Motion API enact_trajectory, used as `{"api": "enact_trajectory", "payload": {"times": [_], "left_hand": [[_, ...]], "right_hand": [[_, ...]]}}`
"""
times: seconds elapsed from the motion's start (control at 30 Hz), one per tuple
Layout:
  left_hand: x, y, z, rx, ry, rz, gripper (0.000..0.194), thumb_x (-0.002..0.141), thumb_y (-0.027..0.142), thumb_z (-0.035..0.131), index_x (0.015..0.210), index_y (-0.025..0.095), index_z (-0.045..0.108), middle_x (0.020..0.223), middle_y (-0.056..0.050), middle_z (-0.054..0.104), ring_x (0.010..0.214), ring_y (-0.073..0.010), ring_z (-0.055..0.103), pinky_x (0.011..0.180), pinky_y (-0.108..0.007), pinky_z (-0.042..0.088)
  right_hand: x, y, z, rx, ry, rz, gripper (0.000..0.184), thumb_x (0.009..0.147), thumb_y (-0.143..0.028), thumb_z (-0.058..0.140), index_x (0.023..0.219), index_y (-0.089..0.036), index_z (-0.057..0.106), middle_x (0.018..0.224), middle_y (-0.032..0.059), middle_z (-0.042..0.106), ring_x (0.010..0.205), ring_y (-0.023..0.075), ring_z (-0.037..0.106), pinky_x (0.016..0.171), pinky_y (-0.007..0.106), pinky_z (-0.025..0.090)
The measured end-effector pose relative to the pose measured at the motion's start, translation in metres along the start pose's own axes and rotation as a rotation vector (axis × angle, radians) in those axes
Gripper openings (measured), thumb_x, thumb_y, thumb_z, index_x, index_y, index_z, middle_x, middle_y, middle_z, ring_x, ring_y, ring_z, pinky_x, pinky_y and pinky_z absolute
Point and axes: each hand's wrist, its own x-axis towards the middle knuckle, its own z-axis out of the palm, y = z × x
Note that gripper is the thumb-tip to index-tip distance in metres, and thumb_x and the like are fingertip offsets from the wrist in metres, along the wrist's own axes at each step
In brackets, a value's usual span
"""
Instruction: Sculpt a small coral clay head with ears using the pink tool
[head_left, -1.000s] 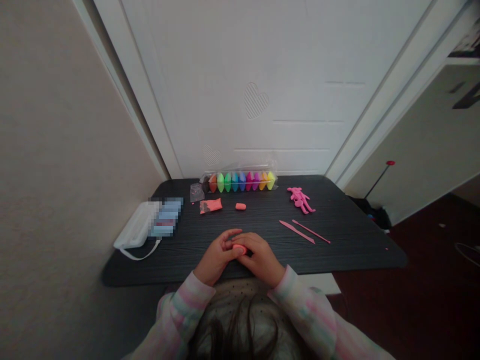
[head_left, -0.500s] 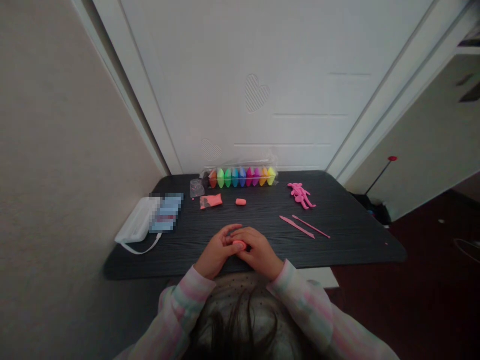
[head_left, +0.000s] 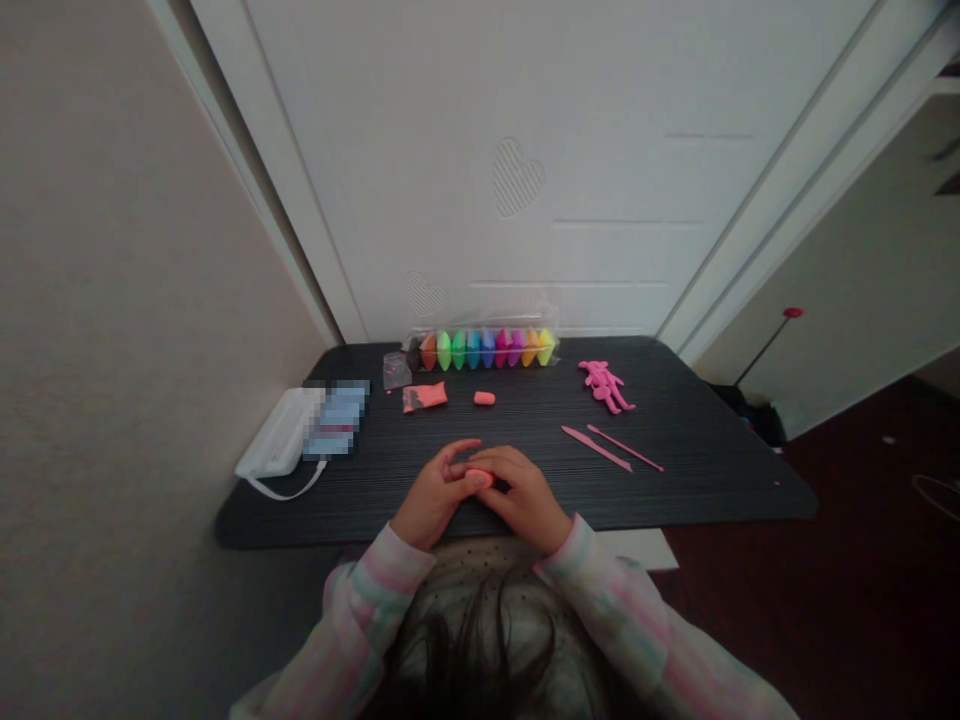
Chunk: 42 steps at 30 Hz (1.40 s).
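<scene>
Near the front edge of the dark table, both my hands are closed around one small lump of orange modelling clay. My left hand has its thumb against the lump, its fingers curled on the far side. From the other side, my right hand bends its fingers over the clay; part of the lump is hidden by them. Beyond the hands lies a second, short roll of orange clay. To its left is an orange clay packet.
A clear tray of colourful clay packs stands at the back, a small clear plastic piece beside it. On the right lie a pink figure-shaped mould, a pink clay knife and a thin pink stick. A white device with a cable sits left.
My fingers have shifted slightly around the orange clay, which stays between both hands. The whole view has moved a little; the things on the table lie as before.
</scene>
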Motion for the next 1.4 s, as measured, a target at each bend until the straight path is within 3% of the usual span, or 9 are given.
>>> {"api": "enact_trajectory", "payload": {"times": [0.83,1.13,1.27,1.4], "left_hand": [[0.0031,0.0006,-0.0064,-0.069,0.102,0.05,0.041,0.06,0.012,0.066,0.097,0.014,0.049,0.066,-0.001,0.065,0.063,-0.0095,0.059,0.069,-0.024,0.045],[0.0011,0.0026,-0.008,-0.143,0.078,0.078,0.026,0.07,0.017,0.056,0.095,0.014,0.051,0.074,-0.004,0.066,0.07,-0.0124,0.061,0.07,-0.027,0.046],[0.0014,0.001,-0.0095,-0.119,0.11,0.111,0.022,0.067,0.012,0.059,0.088,0.014,0.055,0.078,-0.003,0.066,0.073,-0.0118,0.06,0.069,-0.024,0.046],[0.0031,-0.0024,-0.0091,-0.074,0.116,0.132,0.014,0.063,0.011,0.062,0.076,0.012,0.059,0.076,-0.003,0.066,0.075,-0.0123,0.06,0.07,-0.024,0.046]], "right_hand": [[-0.0023,0.0032,-0.0036,-0.004,0.116,0.031,0.015,0.074,-0.019,0.056,0.088,-0.022,0.061,0.088,0.0045,0.064,0.087,0.0155,0.056,0.079,0.033,0.045],[-0.0034,0.0021,-0.0039,0.048,0.153,0.097,0.013,0.073,-0.019,0.057,0.085,-0.021,0.061,0.084,0.0036,0.064,0.084,0.0148,0.056,0.078,0.03,0.045],[-0.0035,0.0018,-0.0034,0.051,0.16,0.135,0.011,0.073,-0.019,0.056,0.084,-0.021,0.059,0.084,0.0032,0.063,0.081,0.0145,0.057,0.075,0.029,0.045],[-0.002,0.0018,-0.0025,0.056,0.136,0.173,0.027,0.07,-0.021,0.059,0.096,-0.02,0.054,0.089,0.004,0.061,0.081,0.0149,0.056,0.074,0.029,0.045]]}}
